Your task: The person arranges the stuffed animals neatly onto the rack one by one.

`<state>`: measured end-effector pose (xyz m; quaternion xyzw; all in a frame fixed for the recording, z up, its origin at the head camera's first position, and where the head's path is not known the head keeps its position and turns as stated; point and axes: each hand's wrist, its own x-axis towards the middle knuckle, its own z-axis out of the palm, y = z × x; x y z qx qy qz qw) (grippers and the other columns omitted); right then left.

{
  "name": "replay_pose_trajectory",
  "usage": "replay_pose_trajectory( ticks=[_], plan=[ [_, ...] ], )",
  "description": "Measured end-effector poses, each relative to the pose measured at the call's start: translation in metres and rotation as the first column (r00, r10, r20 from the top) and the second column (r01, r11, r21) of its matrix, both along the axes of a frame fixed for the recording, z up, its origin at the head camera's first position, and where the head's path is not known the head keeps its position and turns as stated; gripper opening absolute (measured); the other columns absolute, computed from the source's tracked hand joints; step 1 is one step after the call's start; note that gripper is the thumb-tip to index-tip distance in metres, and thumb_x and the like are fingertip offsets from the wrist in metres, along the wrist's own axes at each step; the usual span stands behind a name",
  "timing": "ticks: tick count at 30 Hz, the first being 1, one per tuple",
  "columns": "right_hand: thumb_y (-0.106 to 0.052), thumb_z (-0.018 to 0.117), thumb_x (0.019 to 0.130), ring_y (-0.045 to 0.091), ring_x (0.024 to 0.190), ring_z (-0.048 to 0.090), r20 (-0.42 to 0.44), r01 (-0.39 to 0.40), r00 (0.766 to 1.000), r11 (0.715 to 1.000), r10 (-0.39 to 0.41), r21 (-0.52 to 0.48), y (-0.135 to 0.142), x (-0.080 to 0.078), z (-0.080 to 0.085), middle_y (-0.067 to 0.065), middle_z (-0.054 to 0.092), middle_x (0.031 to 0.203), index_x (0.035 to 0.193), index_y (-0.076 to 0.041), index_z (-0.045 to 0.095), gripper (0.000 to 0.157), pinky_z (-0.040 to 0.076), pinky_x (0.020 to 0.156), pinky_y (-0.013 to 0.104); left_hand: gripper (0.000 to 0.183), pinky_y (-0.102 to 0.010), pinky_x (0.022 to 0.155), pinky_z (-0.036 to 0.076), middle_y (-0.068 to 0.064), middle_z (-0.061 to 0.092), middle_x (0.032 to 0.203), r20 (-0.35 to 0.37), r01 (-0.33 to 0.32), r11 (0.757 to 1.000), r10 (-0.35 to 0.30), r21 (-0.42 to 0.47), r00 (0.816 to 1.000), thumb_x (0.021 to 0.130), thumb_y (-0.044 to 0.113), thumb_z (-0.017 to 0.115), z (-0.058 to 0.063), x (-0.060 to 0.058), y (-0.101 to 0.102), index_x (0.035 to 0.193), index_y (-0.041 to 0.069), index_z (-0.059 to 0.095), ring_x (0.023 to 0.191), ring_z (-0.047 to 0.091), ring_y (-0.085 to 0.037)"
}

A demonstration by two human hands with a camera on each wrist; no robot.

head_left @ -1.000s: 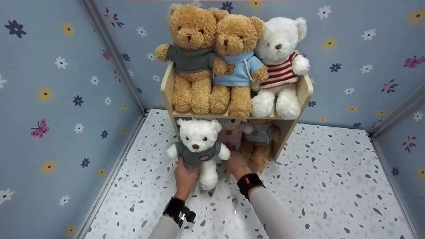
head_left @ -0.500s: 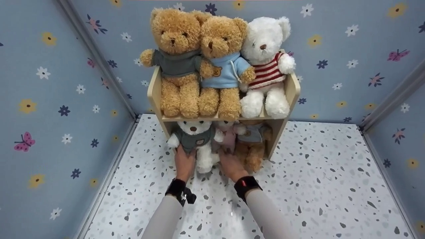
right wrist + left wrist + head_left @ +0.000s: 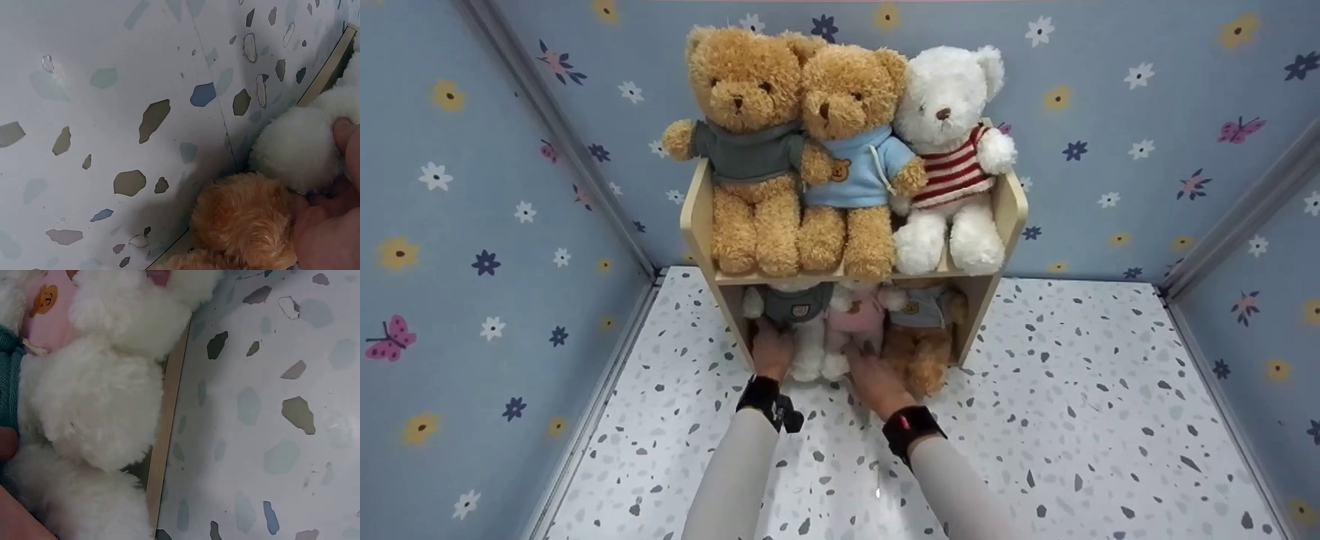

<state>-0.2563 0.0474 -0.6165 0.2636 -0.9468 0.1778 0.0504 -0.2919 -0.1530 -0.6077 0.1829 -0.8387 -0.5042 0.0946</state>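
Observation:
A white teddy bear in a dark green shirt (image 3: 799, 306) sits in the lower left of a wooden shelf, its head mostly hidden under the upper board. My left hand (image 3: 772, 351) holds its lower body at the left; in the left wrist view only part of that hand (image 3: 19, 517) shows beside the white legs (image 3: 95, 405). Beside it sits a white teddy bear in a pink top (image 3: 856, 311). My right hand (image 3: 877, 379) is at this bear's legs, thumb and fingers about a white foot (image 3: 298, 149) in the right wrist view.
A brown teddy bear in a grey top (image 3: 926, 311) sits at the lower right, against my right hand. Three larger bears fill the upper board: a tan bear in grey (image 3: 754, 154), another in blue (image 3: 851, 169), a white one in stripes (image 3: 956, 169). The wooden shelf (image 3: 984, 300) has side panels.
The green-shirted bear has moved back from in front of the shelf into its lower left space, with my left hand on it. My right hand has shifted left toward the pink-topped bear's legs.

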Motion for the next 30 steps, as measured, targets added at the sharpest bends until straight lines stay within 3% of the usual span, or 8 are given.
replay_pose_trajectory(
  ticks=[6, 13, 16, 18, 21, 24, 27, 30],
  plan=[
    [-0.013, 0.073, 0.098, 0.027, 0.061, 0.066, 0.046, -0.004, 0.999, 1.000, 0.005, -0.006, -0.011, 0.005, 0.001, 0.028, 0.062, 0.110, 0.139, -0.002, 0.050, 0.048, 0.055, 0.050, 0.032, 0.059, -0.060, 0.105, 0.044, -0.037, 0.058, 0.132, 0.071, -0.007, 0.998, 0.012, -0.065, 0.997, 0.102, 0.022, 0.053, -0.010, 0.002, -0.010, 0.146, -0.012, 0.036, 0.124, 0.055, -0.051],
    [-0.012, 0.072, 0.098, 0.035, 0.086, 0.070, 0.054, -0.038, 0.998, 0.999, 0.039, -0.019, -0.018, 0.010, 0.002, 0.025, 0.067, 0.106, 0.140, 0.001, 0.050, 0.050, 0.061, 0.065, 0.040, 0.049, -0.060, 0.092, 0.051, -0.036, 0.065, 0.110, 0.159, -0.009, 0.983, 0.039, -0.185, 0.986, 0.102, 0.024, 0.050, -0.018, 0.009, -0.017, 0.128, -0.017, 0.047, 0.106, 0.064, -0.051],
    [-0.012, 0.074, 0.097, 0.034, 0.080, 0.070, 0.024, -0.037, 0.999, 0.999, 0.037, -0.019, -0.018, 0.010, 0.002, 0.025, 0.066, 0.105, 0.137, 0.001, 0.051, 0.048, 0.060, 0.062, 0.039, 0.045, -0.060, 0.087, 0.052, -0.033, 0.068, 0.102, 0.082, -0.055, 0.976, 0.074, -0.212, 0.994, 0.099, 0.026, 0.055, -0.026, 0.009, -0.014, 0.118, -0.015, 0.054, 0.099, 0.066, -0.049],
    [-0.011, 0.076, 0.095, 0.033, 0.072, 0.069, 0.001, -0.034, 0.999, 0.999, 0.034, -0.019, -0.016, 0.010, 0.001, 0.026, 0.064, 0.105, 0.136, 0.000, 0.052, 0.049, 0.059, 0.058, 0.038, 0.044, -0.061, 0.086, 0.052, -0.033, 0.067, 0.100, -0.023, -0.097, 0.962, 0.094, -0.254, 0.995, 0.097, 0.026, 0.059, -0.031, 0.011, -0.009, 0.115, -0.015, 0.057, 0.097, 0.065, -0.050],
    [-0.011, 0.078, 0.094, 0.033, 0.067, 0.068, -0.004, -0.040, 0.999, 0.999, 0.040, -0.036, -0.012, 0.009, 0.001, 0.029, 0.063, 0.108, 0.136, 0.001, 0.051, 0.051, 0.058, 0.056, 0.039, 0.048, -0.062, 0.091, 0.049, -0.037, 0.062, 0.109, -0.177, -0.149, 0.933, 0.094, -0.327, 0.980, 0.098, 0.023, 0.063, -0.034, 0.020, 0.000, 0.121, -0.019, 0.055, 0.102, 0.061, -0.053],
    [-0.012, 0.077, 0.095, 0.033, 0.065, 0.067, 0.024, -0.047, 0.999, 0.998, 0.049, -0.049, -0.006, 0.008, 0.001, 0.030, 0.063, 0.110, 0.137, -0.001, 0.051, 0.050, 0.058, 0.056, 0.041, 0.055, -0.062, 0.098, 0.045, -0.040, 0.053, 0.121, -0.283, -0.173, 0.901, 0.059, -0.398, 0.957, 0.101, 0.022, 0.064, -0.033, 0.034, 0.012, 0.133, -0.021, 0.048, 0.110, 0.055, -0.054],
    [-0.012, 0.076, 0.095, 0.034, 0.066, 0.067, 0.040, -0.046, 0.998, 0.996, 0.049, -0.071, 0.000, 0.007, 0.001, 0.030, 0.064, 0.109, 0.136, -0.003, 0.052, 0.049, 0.057, 0.057, 0.044, 0.068, -0.063, 0.113, 0.035, -0.043, 0.040, 0.142, -0.313, -0.137, 0.870, -0.021, -0.473, 0.950, 0.102, 0.025, 0.065, -0.032, 0.048, 0.024, 0.148, -0.017, 0.037, 0.132, 0.042, -0.056],
    [-0.010, 0.076, 0.095, 0.034, 0.067, 0.068, 0.035, -0.036, 0.999, 0.996, 0.039, -0.084, 0.004, 0.005, -0.001, 0.028, 0.065, 0.107, 0.136, -0.004, 0.053, 0.048, 0.057, 0.058, 0.044, 0.071, -0.067, 0.120, 0.021, -0.040, 0.022, 0.159, -0.272, -0.035, 0.817, -0.151, -0.576, 0.950, 0.104, 0.030, 0.064, -0.034, 0.059, 0.034, 0.159, -0.003, 0.033, 0.148, 0.020, -0.058]
  ],
)
